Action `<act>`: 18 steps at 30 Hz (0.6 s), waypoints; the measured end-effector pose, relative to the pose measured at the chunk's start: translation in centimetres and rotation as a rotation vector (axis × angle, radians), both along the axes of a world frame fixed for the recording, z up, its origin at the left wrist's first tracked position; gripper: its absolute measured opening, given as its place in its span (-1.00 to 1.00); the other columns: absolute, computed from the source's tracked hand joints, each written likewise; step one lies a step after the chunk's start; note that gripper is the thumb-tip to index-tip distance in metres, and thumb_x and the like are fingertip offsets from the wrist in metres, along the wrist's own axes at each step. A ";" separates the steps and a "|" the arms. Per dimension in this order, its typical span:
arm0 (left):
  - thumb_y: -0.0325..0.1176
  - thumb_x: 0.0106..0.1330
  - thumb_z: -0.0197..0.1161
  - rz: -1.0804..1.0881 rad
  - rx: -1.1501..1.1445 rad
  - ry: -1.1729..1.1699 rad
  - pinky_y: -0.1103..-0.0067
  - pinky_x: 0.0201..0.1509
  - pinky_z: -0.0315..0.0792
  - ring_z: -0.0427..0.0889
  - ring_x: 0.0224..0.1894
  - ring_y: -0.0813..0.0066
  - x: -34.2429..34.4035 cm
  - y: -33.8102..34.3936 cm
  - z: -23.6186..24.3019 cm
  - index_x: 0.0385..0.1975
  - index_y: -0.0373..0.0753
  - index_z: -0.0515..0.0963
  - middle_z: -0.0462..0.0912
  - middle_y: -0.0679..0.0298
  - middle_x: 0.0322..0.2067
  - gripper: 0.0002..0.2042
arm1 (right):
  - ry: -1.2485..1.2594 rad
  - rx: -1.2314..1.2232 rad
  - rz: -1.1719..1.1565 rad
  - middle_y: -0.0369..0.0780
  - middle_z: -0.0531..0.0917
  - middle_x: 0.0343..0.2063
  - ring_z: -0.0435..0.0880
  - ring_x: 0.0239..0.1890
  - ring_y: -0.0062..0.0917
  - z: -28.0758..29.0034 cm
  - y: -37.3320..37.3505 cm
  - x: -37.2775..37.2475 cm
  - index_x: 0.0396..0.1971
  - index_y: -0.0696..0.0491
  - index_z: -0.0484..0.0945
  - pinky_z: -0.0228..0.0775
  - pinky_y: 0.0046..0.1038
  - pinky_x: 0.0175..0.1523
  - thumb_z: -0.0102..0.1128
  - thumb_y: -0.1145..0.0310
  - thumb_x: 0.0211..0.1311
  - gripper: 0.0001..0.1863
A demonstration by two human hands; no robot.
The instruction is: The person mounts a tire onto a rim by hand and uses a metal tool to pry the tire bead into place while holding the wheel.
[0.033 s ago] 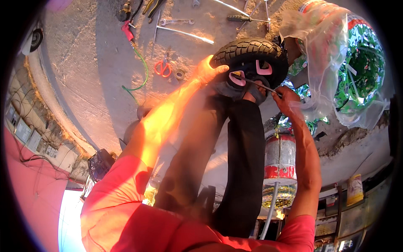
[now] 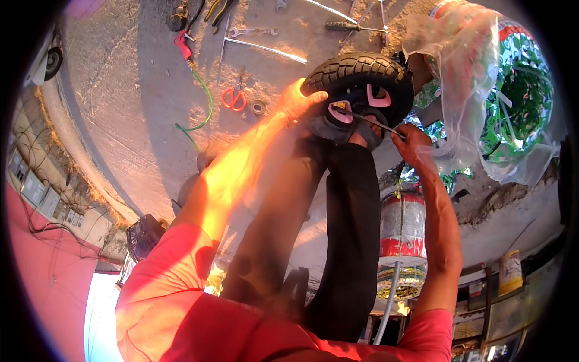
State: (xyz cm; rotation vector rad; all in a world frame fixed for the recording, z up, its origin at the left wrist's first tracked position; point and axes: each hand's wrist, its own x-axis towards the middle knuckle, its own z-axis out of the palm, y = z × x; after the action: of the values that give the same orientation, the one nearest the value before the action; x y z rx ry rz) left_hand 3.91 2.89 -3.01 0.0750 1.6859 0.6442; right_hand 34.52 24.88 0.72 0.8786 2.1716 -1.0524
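Observation:
A small black knobbly-treaded wheel (image 2: 359, 71) with pink-edged openings in its rim stands on the ground in front of my feet. My left hand (image 2: 297, 102) grips its left side, thumb over the edge and other fingers partly hidden. In my right hand (image 2: 412, 143), closed at the wheel's lower right, is a thin metal lever (image 2: 382, 126). It slants left across the hub to the left pink-edged opening; I cannot make out exactly where its tip rests. My sandalled foot (image 2: 369, 134) is against the wheel's near side.
Beyond the wheel lie a spanner (image 2: 256, 31), a screwdriver (image 2: 347, 26), pliers (image 2: 218, 11) and metal bars. Orange-handled scissors (image 2: 233, 99), a tape roll (image 2: 258, 107) and a green hose (image 2: 208, 99) lie left. Clear plastic (image 2: 467, 90) is at right; a red-and-grey cylinder (image 2: 402, 223) stands nearer.

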 end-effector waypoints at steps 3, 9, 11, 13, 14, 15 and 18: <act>0.19 0.14 0.51 0.008 0.093 0.052 0.38 0.07 0.55 0.64 0.06 0.32 -0.8 0.1 -2.9 0.21 -0.25 0.54 0.70 0.11 0.02 -0.24 | 0.054 0.016 0.005 -0.16 0.68 -0.37 0.69 -0.25 -0.21 0.1 0.6 -0.4 -0.33 0.00 0.74 0.49 -0.20 -0.16 0.33 0.07 0.27 -0.71; 0.21 0.24 0.41 -0.032 0.127 0.041 0.45 0.10 0.51 0.66 -0.03 0.41 -2.2 1.7 -4.8 0.16 -0.32 0.57 0.71 0.15 -0.01 -0.29 | 0.093 0.079 -0.057 -0.17 0.68 -0.37 0.67 -0.20 -0.20 -2.0 0.2 -0.4 -0.34 0.00 0.74 0.48 -0.17 -0.14 0.32 0.04 0.28 -0.69; 0.21 0.26 0.39 -0.039 0.055 -0.084 0.44 0.13 0.50 0.64 0.00 0.41 -2.8 2.4 -4.5 0.17 -0.34 0.55 0.69 0.13 0.02 -0.27 | 0.114 0.067 -0.032 -0.17 0.67 -0.37 0.66 -0.17 -0.19 -2.2 0.2 -0.5 -0.34 0.01 0.74 0.48 -0.16 -0.12 0.32 0.04 0.28 -0.68; 0.22 0.28 0.36 -0.013 0.058 -0.124 0.45 0.14 0.49 0.63 0.03 0.41 -3.1 2.6 -5.0 0.19 -0.38 0.53 0.67 0.12 0.04 -0.25 | 0.178 0.094 -0.030 -0.17 0.66 -0.38 0.65 -0.17 -0.18 -3.1 -0.1 -0.2 -0.35 0.02 0.73 0.47 -0.16 -0.12 0.33 0.04 0.26 -0.68; 0.22 0.28 0.36 -0.014 0.069 -0.130 0.45 0.14 0.49 0.63 0.03 0.41 -3.1 2.7 -5.4 0.20 -0.37 0.53 0.67 0.13 0.04 -0.25 | 0.227 0.125 -0.038 -0.17 0.66 -0.40 0.65 -0.19 -0.18 -3.9 -0.4 0.5 -0.37 0.02 0.73 0.47 -0.15 -0.12 0.34 0.03 0.26 -0.67; 0.21 0.29 0.36 -0.014 0.079 -0.138 0.45 0.14 0.49 0.63 0.02 0.41 -3.1 2.8 -5.8 0.20 -0.37 0.52 0.68 0.13 0.04 -0.26 | 0.275 0.157 -0.047 -0.16 0.65 -0.41 0.64 -0.21 -0.17 -4.7 -0.5 1.2 -0.38 0.03 0.73 0.46 -0.15 -0.13 0.35 0.03 0.25 -0.67; 0.19 0.30 0.36 -0.049 0.066 -0.107 0.44 0.15 0.49 0.63 0.03 0.41 -3.0 2.7 -6.0 0.22 -0.36 0.52 0.68 0.13 0.04 -0.27 | 0.266 0.039 -0.119 -0.15 0.64 -0.44 0.63 -0.27 -0.16 -4.5 0.3 0.2 -0.44 0.04 0.72 0.45 -0.13 -0.15 0.37 0.03 0.23 -0.66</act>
State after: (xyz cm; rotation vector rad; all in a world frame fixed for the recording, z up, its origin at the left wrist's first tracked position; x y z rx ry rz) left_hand 0.89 5.55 -8.98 0.1267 1.5557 0.6566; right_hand 34.77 25.17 -3.76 0.9412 2.3891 -1.2499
